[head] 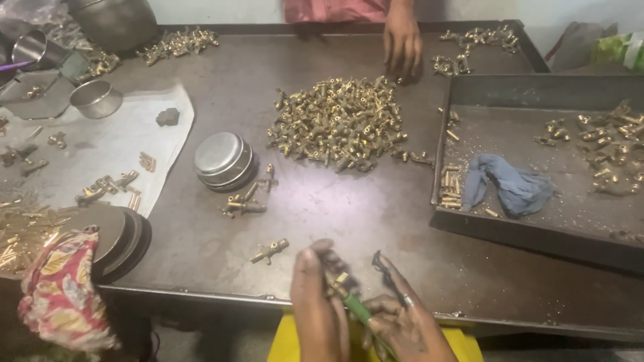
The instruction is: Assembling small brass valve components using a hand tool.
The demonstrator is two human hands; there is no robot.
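Table: dark metal, matt, scuffed. Heap of fittings — brass, bright yellow, glossy. Stacked bowls: steel, smooth, dull shine. Tray — dark metal, gritty with filings. Rag: blue cloth, soft, crumpled. Sheet: pale, matt, paper-like. Tool handle: green, smooth, plastic-looking.

— The light is soft and even, I think from above; shadows under the left hand and right hand are weak.

— Yes, and the dark table just beyond them gives pale glare. The steel bowls shine too.

— The hands look a little blurred; the brass pile further away is sharper.
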